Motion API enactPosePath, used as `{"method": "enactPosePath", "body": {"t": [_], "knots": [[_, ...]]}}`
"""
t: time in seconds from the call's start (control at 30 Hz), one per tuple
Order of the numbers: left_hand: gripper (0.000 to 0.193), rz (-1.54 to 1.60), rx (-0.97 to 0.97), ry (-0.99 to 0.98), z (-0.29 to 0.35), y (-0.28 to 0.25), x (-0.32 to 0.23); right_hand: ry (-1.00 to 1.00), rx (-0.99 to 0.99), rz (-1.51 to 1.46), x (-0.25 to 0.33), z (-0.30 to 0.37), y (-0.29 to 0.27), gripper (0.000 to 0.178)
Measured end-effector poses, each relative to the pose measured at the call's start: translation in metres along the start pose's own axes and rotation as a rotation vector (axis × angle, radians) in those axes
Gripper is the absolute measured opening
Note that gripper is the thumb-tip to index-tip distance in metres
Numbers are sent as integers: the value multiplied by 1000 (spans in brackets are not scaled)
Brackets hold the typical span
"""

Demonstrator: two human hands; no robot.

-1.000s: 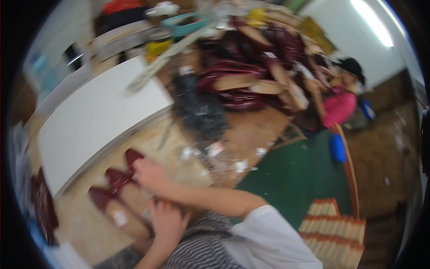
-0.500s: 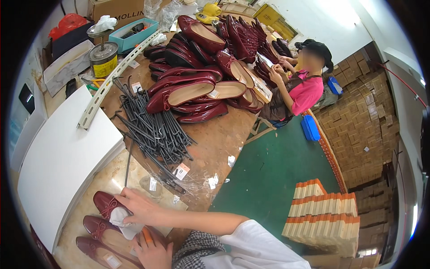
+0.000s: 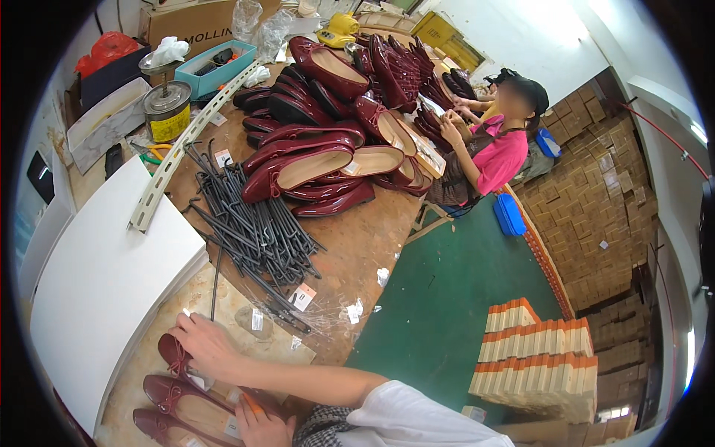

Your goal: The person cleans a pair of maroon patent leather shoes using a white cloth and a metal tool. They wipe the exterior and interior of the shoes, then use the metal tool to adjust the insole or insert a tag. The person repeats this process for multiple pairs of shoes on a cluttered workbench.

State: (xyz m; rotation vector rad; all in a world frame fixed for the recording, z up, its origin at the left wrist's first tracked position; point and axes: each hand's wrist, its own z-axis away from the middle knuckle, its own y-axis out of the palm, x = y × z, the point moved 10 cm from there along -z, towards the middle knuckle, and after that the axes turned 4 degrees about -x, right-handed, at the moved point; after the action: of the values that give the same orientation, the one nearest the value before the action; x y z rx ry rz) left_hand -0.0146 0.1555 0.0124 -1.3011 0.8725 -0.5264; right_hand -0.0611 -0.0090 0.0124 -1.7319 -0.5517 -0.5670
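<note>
My right hand [image 3: 205, 346] is curled over the toe of a burgundy patent ballet flat [image 3: 170, 350]. White paper [image 3: 196, 380] shows inside that shoe, partly hidden under the hand. At the heel end of the same shoe, my left hand [image 3: 262, 423] is wrapped on, with orange tape around one finger; its fingertips are partly hidden. Just below lie a second burgundy flat [image 3: 160, 389] with a bow and a third flat [image 3: 151, 423], both on the marbled tabletop [image 3: 128, 398]. A white tag shows inside the second.
Black bent rods [image 3: 257, 231] lie heaped beyond my hands, near a white board [image 3: 97, 261]. Behind them rises a pile of burgundy flats [image 3: 305, 167]. A slotted metal strip [image 3: 186, 138] and a can [image 3: 167, 112] stand left. A co-worker [image 3: 499, 153] handles shoes at right; boxes [image 3: 536, 365] are stacked nearby.
My right hand has shifted from the white paper at the shoe's opening forward over its toe. The paper now sits lower inside the shoe. My left hand stays near the heel.
</note>
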Motion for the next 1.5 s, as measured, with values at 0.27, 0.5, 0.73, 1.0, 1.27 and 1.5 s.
{"method": "enactPosePath", "body": {"t": [0.27, 0.5, 0.73, 1.0, 1.27, 1.5], "knots": [[55, 186, 83, 78, -27, -57, 40, 47, 45, -274, -2, -2, 3, 56], [63, -527, -312, -753, -48, -157, 333, 90, 90, -288, -9, 52, -67, 40], [57, 263, -396, -671, -53, -117, 296, 230, 112, -516, -20, 76, -76, 54], [56, -647, -759, -620, -31, -137, 293, 267, 211, -785, 9, 76, -54, 68], [17, 187, -592, -244, -21, -172, 141, 514, 142, -1187, 3, 85, -50, 62], [20, 572, -791, 51, 43, -170, 66, 1111, 592, -1618, 16, 163, 18, 49]]}}
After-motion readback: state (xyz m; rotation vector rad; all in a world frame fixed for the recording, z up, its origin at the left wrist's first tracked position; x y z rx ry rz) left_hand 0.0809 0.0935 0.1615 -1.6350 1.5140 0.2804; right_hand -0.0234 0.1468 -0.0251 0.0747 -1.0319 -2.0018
